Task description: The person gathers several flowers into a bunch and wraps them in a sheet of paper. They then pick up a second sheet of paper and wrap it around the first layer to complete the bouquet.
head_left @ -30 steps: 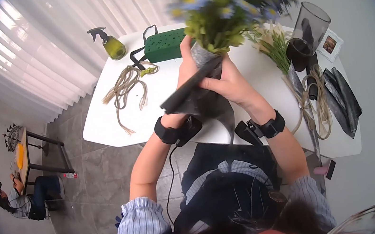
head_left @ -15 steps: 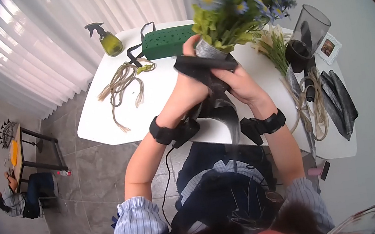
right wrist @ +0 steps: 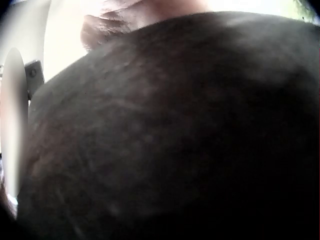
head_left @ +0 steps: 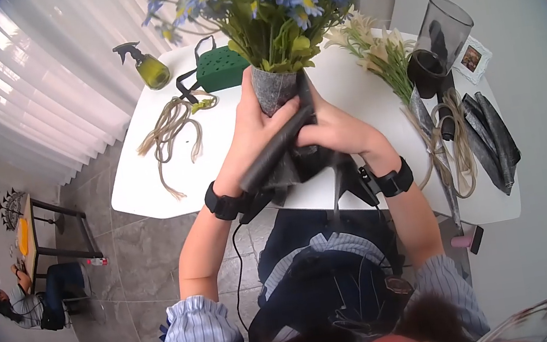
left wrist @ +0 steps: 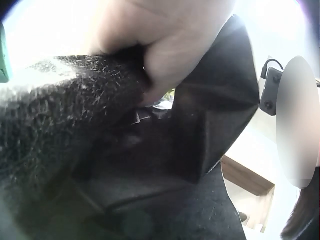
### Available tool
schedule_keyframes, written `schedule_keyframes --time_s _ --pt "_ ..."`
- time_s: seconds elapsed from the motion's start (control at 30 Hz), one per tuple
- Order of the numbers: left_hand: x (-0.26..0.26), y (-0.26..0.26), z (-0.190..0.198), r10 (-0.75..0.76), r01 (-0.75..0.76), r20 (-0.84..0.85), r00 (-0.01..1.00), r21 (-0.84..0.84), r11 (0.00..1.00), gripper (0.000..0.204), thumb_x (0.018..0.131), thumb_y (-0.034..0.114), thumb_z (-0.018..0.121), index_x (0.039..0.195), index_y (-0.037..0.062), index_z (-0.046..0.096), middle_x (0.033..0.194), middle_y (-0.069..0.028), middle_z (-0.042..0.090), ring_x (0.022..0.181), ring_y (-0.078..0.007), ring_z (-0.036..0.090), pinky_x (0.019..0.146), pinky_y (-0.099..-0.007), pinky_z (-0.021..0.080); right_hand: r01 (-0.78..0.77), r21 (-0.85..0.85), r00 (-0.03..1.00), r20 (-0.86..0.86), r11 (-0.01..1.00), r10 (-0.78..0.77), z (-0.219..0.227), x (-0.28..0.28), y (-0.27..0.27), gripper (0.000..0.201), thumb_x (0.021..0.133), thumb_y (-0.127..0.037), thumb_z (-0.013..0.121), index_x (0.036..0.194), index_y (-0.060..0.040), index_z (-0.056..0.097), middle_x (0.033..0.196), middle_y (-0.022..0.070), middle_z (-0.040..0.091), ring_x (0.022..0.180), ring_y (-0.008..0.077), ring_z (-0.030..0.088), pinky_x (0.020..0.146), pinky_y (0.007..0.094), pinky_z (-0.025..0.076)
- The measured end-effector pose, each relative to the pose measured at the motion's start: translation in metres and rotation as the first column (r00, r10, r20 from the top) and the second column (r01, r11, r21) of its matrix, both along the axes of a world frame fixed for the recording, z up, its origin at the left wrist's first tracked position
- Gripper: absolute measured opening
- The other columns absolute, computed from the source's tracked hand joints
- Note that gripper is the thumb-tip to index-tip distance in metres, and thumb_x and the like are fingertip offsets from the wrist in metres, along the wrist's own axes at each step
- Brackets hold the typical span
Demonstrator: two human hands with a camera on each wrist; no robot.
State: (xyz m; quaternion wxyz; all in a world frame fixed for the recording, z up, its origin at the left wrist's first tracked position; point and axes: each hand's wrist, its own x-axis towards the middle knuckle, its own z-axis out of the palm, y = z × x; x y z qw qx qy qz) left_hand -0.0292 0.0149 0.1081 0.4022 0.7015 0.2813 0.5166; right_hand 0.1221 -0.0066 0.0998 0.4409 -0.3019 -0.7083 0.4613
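Above the table I hold up a bouquet of blue daisies [head_left: 291, 0] with yellow centres, its stems inside dark grey wrapping paper [head_left: 273, 87]. My left hand [head_left: 250, 129] grips the wrapped base from the left, thumb across its front. On the other side my right hand [head_left: 341, 126] holds the paper, thumb pointing inward. Below the hands a rolled flap of paper slants down to the left. The left wrist view shows creased black paper [left wrist: 150, 155] under the fingers; in the right wrist view paper [right wrist: 160, 125] covers most of the scene and hides the stems.
On the white table [head_left: 142, 182] are a spray bottle [head_left: 152, 70], a dotted green box [head_left: 221, 70] with black straps and loose cord [head_left: 173, 129]. To the right are pale lilies [head_left: 375, 51], a glass vase [head_left: 440, 35], a photo frame [head_left: 472, 60] and dark paper rolls [head_left: 488, 134]. A person [head_left: 33, 303] sits far left.
The bouquet has swung left and stands more upright, with its flowers sharper. Both hands have shifted on the paper, and its rolled flap turned crosswise, then slanted down left again.
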Motion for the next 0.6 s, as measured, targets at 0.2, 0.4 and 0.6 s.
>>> schedule_keyframes --time_s 0.2,0.4,0.6 --pt "0.004 0.014 -0.014 -0.091 0.093 0.08 0.993 -0.02 0.995 0.058 0.08 0.011 0.061 0.127 0.005 0.029 0.11 -0.0112 0.051 0.097 -0.0161 0.052 0.083 -0.0299 0.043 0.268 0.375 0.928 0.147 0.887 -0.343 0.003 -0.017 -0.006 0.096 0.065 -0.026 0.074 0.132 0.005 0.014 0.13 0.022 0.029 0.123 0.0317 0.031 0.102 0.0364 0.026" --pt "0.021 0.01 -0.008 -0.072 0.171 0.331 0.941 -0.283 0.944 0.042 0.088 0.019 0.05 0.125 0.0075 0.033 0.106 -0.008 0.052 0.092 -0.0127 0.052 0.077 -0.027 0.045 0.355 0.383 0.861 0.222 0.853 -0.458 0.007 -0.026 -0.007 0.098 0.063 -0.036 0.077 0.128 0.0068 0.018 0.124 0.0235 0.033 0.117 0.033 0.038 0.097 0.038 0.034" --pt "0.026 0.018 0.0 -0.25 0.336 0.345 0.905 -0.215 0.917 0.033 0.094 0.029 0.034 0.117 0.0062 0.041 0.1 -0.0054 0.054 0.087 -0.0125 0.053 0.076 -0.0268 0.045 0.383 0.306 0.906 0.062 0.872 -0.419 0.0 -0.029 -0.006 0.095 0.064 -0.035 0.077 0.127 0.0069 0.02 0.123 0.0225 0.036 0.115 0.0306 0.041 0.096 0.0367 0.035"
